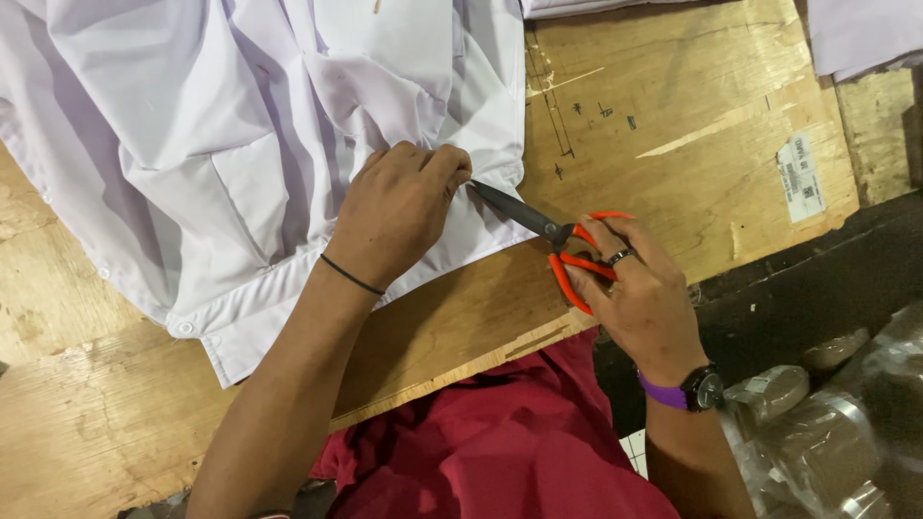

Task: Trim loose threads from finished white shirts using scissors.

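A white shirt (221, 125) with buttons and a chest pocket lies spread over a plywood table (692, 144). My left hand (399, 207) presses down on the shirt's edge, fingers curled and pinching the cloth near its corner. My right hand (639, 288) holds orange-handled scissors (553, 235), fingers through the loops. The dark blades point left, with the tip right at the cloth beside my left fingertips. A thin black band circles my left wrist. There is a ring on my right hand and a watch with a purple strap on that wrist.
More white cloth (860, 34) lies at the table's top right corner. A white label (801, 178) is stuck near the right edge. Red fabric (500, 452) covers my lap below the table. Clear plastic-wrapped items (827, 432) sit at the lower right on a dark surface.
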